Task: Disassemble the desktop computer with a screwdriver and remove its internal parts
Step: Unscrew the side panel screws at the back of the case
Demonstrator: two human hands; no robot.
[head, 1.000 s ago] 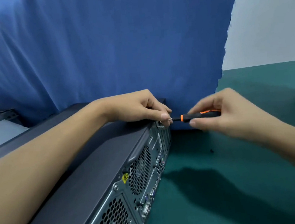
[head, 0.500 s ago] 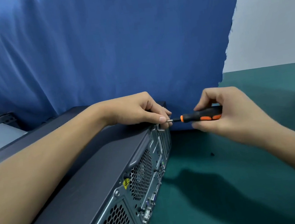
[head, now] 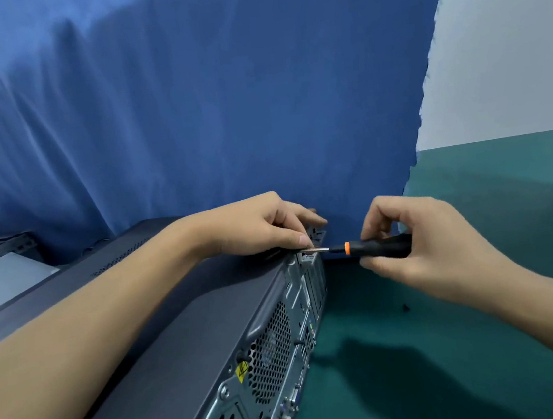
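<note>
1. The desktop computer (head: 180,341) lay flat on the green worktop (head: 459,378), with its rear panel facing right.
2. The screwdriver (head: 376,248) was level, its long axis left-to-right. Its tip was at the panel's top far corner, directly left of the grip.
3. The right hand (head: 420,244) had its grip closed round the handle. The left hand (head: 259,225) curled over that corner, thumb beside the tip.
4. Count: one computer, one screwdriver, two hands.

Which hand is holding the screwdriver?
The right hand: it grips the black screwdriver with the orange ring. The left hand holds no tool and rests on top of the computer case, by the screwdriver's metal tip.
</note>
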